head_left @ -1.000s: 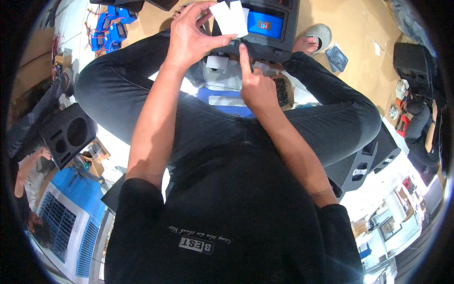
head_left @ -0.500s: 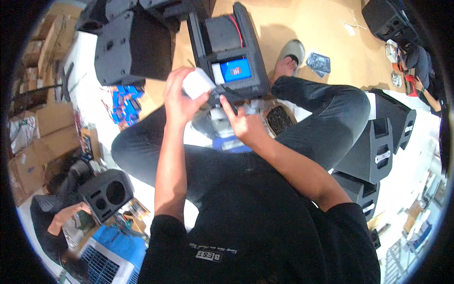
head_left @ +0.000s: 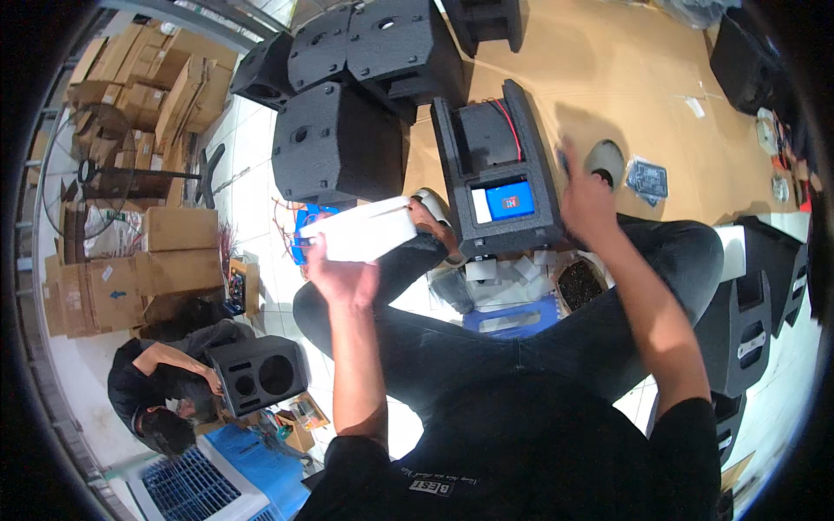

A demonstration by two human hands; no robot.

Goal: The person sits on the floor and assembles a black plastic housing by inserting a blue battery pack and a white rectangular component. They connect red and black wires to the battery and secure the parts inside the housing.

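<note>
My left hand point(head_left: 343, 273) grips a long white block point(head_left: 369, 230), which looks like foam, left of a black speaker cabinet point(head_left: 546, 195). The cabinet lies with its openings upward; a blue battery pack point(head_left: 511, 201) and a white piece point(head_left: 482, 206) sit in its smaller opening. A red wire point(head_left: 509, 126) runs along the larger opening. My right hand point(head_left: 589, 204) is raised beside the cabinet's right side, one finger stretched out. Motion smears its fingers, and a small dark shape beside them is too blurred to name.
Black speaker cabinets point(head_left: 334, 143) stand behind and to the left, others point(head_left: 738, 339) at the right. Between my legs are a blue plastic tray point(head_left: 512, 319) and a box of dark screws point(head_left: 580, 285). A co-worker point(head_left: 161, 382) handles a speaker cabinet point(head_left: 261, 375) at the lower left.
My left hand has swung the white block leftward, off the cabinet's near corner. My right hand has moved from the cabinet's near edge up along its right side. The view has also shifted.
</note>
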